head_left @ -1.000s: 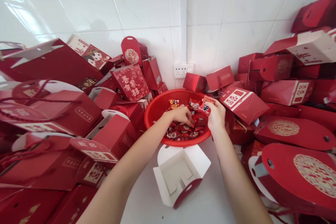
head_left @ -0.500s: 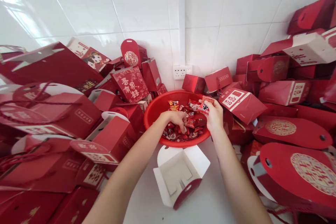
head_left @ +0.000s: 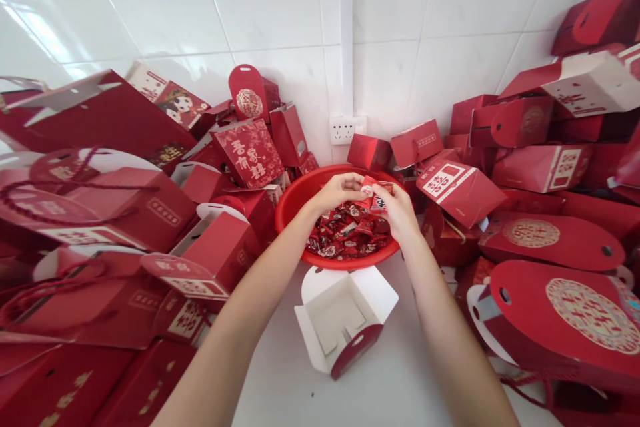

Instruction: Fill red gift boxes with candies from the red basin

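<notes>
Above a red plastic basket point(head_left: 290, 210), my two hands meet. My right hand point(head_left: 399, 210) is closed on red-wrapped candies point(head_left: 379, 203) with dark lettering. Between the fingers of my left hand point(head_left: 341, 192) is a small red candy packet point(head_left: 367, 188), held against those in the right hand. Many wrapped candies point(head_left: 345, 233) lie loose in the basket below. In front of the basket stands an open box point(head_left: 334, 320), white inside and dark red outside, its flaps folded out and nothing in it.
Red gift boxes point(head_left: 200, 233) with cord handles are heaped at the left. More red boxes point(head_left: 550, 233) are piled high at the right, close to my forearm. A socket point(head_left: 347, 130) sits on the white tiled wall point(head_left: 280, 7) behind. The white tabletop point(head_left: 280, 373) shows in front.
My left hand has risen out of the candies with a packet and come right, up to my right hand. My right hand has lowered slightly and keeps its candies.
</notes>
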A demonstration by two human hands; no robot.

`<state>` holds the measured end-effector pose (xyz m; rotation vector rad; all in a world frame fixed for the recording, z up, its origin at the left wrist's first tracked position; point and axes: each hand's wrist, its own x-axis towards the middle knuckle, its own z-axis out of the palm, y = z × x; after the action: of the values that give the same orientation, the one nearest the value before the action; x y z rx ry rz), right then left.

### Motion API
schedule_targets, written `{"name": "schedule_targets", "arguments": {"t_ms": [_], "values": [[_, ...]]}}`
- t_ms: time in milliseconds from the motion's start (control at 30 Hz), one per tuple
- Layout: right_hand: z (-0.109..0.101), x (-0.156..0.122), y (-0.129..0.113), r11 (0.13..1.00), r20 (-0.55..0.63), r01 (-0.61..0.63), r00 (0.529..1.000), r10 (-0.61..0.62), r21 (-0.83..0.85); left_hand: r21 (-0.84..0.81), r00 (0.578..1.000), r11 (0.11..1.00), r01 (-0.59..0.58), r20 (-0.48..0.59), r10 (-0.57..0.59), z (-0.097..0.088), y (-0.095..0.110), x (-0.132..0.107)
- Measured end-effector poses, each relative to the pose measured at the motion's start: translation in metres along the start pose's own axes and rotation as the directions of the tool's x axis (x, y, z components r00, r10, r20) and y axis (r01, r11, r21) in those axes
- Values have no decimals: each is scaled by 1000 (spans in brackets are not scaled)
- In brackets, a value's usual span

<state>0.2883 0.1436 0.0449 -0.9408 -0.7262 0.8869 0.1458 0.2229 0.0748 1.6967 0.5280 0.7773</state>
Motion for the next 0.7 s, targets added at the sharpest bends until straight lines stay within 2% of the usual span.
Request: {"name": "schedule_targets", "arguments": {"t_ms": [267, 367, 433, 533, 700], "values": [[-2, -3, -2, 998, 51, 52, 997, -49, -45, 40, 999, 999, 26, 38, -28, 0, -2, -2], [-1, -4, -4, 995, 30, 90, 996, -89, -51, 185, 996, 979, 82, 29, -89, 1, 4, -4], [-1, -4, -6, 994, -17, 106, 994, -107, -30, 345, 980, 920, 184, 7, -198, 1, 8, -5], [0, -3, -6, 995, -84, 102, 991, -101, 16, 519, 930, 785, 337, -53, -364, -4, 5, -8], [1, 0, -4, 996, -122, 86, 989, -82, 33, 649, 807, 536, 541, -221, -547, -23, -16, -10]]}}
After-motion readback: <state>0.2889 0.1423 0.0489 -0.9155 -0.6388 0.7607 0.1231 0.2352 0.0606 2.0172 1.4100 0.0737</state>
